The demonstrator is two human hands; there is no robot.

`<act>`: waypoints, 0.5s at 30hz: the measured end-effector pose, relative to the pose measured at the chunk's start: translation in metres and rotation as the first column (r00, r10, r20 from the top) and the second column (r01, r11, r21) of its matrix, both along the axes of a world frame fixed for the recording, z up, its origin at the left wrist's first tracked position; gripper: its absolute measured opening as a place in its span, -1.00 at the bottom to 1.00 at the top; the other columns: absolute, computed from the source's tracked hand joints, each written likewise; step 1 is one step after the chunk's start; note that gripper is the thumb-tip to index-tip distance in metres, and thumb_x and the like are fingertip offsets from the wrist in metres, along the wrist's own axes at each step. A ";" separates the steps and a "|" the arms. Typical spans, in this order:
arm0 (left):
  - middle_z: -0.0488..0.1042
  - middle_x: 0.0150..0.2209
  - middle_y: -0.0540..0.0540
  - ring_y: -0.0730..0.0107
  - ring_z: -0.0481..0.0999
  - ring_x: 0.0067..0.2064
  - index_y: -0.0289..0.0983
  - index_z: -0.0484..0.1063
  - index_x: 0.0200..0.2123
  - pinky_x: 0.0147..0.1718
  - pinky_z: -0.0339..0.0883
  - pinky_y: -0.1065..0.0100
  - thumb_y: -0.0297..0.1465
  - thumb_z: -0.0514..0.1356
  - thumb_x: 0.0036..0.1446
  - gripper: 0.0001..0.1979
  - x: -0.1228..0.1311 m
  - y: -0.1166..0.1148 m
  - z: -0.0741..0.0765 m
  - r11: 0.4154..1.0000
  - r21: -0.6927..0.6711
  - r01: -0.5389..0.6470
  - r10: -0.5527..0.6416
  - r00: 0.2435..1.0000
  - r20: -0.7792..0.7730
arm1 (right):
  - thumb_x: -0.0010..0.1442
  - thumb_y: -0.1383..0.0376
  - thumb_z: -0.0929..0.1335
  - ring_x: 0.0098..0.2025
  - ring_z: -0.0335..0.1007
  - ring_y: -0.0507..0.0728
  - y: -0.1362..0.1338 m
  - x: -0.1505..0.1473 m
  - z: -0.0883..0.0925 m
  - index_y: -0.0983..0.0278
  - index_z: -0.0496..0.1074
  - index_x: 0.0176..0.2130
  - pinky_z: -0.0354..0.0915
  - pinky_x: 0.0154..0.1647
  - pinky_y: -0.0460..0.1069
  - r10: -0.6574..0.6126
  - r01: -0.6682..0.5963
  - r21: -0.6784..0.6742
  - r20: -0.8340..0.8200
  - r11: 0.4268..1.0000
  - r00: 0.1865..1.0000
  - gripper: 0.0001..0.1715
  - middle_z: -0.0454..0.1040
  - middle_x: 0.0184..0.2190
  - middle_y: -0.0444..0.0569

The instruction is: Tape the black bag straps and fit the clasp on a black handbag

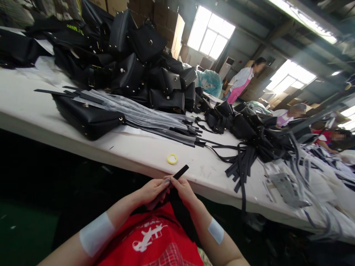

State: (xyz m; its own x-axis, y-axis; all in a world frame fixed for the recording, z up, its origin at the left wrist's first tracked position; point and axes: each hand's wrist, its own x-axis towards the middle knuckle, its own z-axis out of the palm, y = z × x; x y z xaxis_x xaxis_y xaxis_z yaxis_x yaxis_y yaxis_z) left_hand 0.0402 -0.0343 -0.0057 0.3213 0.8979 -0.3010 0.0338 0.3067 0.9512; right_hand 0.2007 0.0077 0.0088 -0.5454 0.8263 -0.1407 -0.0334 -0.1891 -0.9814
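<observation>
My left hand (155,190) and my right hand (181,187) meet at the table's near edge, over the red apron (155,236). Between their fingers is a flat black strap (181,171), its squared end pointing up and to the right. Both hands are closed on it, thumbs on top; the fingers underneath are mostly hidden. Just beyond them on the white table lies a yellow ring (172,159), possibly a roll of tape. Farther back is a bundle of straps in clear plastic (146,114), partly resting on a black handbag (91,118).
Black handbags (166,79) are heaped along the back of the white table (133,146). Loose black straps (242,162) hang over the front edge at right, near plastic wrapping (288,188). A person in pink and white (240,83) stands beyond; others sit farther right.
</observation>
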 end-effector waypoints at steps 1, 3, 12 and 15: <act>0.36 -0.62 0.00 0.42 0.35 -0.61 -0.31 0.37 -0.40 -0.66 0.14 0.45 0.25 0.03 -0.01 -0.33 0.000 0.000 -0.002 1.000 -0.010 -0.005 0.005 1.000 0.007 | 0.09 -0.09 0.38 -0.49 0.34 0.05 -0.001 -0.002 0.001 0.34 0.56 -0.19 0.22 -0.40 -0.05 -0.009 0.009 0.020 0.006 1.000 1.000 -0.43 0.45 -0.59 -0.09; 0.38 -0.60 -0.01 0.40 0.38 -0.59 -0.31 0.36 -0.38 -0.64 0.16 0.44 0.26 0.05 -0.04 -0.32 0.000 0.001 -0.005 1.000 -0.019 -0.005 0.006 0.999 0.036 | 0.09 -0.09 0.38 -0.56 0.27 0.01 -0.001 -0.004 0.003 0.34 0.56 -0.28 0.16 -0.50 -0.08 -0.035 0.034 0.050 0.018 0.998 0.999 -0.46 0.40 -0.63 -0.12; 0.51 -0.18 -0.05 0.16 0.47 -0.15 -0.26 0.45 -0.12 -0.20 0.32 0.32 -0.22 0.46 -0.32 -0.38 -0.019 -0.017 -0.006 0.966 0.100 0.239 -0.240 0.971 0.005 | 0.15 -0.08 0.35 -0.79 -0.15 -0.17 0.003 0.001 0.032 0.24 0.37 -0.32 -0.08 -0.74 -0.15 -0.240 0.179 -0.246 -0.246 0.953 0.939 -0.57 0.47 -0.51 -0.15; 0.52 -0.28 0.00 0.14 0.48 -0.21 -0.25 0.48 -0.23 -0.30 0.30 0.33 -0.27 0.44 -0.34 -0.50 -0.030 -0.034 -0.033 0.964 -0.009 0.266 -0.264 0.954 -0.143 | 0.10 -0.02 0.41 -0.80 -0.24 -0.20 0.016 0.022 0.061 0.21 0.36 -0.34 -0.13 -0.78 -0.17 -0.349 0.263 -0.273 -0.345 0.925 0.871 -0.63 0.43 -0.50 -0.22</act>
State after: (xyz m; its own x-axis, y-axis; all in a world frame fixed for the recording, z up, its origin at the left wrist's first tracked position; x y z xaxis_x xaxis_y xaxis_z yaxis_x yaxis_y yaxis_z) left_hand 0.0100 -0.0683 -0.0384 0.5027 0.7897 -0.3516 0.2473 0.2583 0.9339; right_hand 0.2229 0.0235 0.0695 -0.3163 0.9344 -0.1639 -0.4853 -0.3078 -0.8184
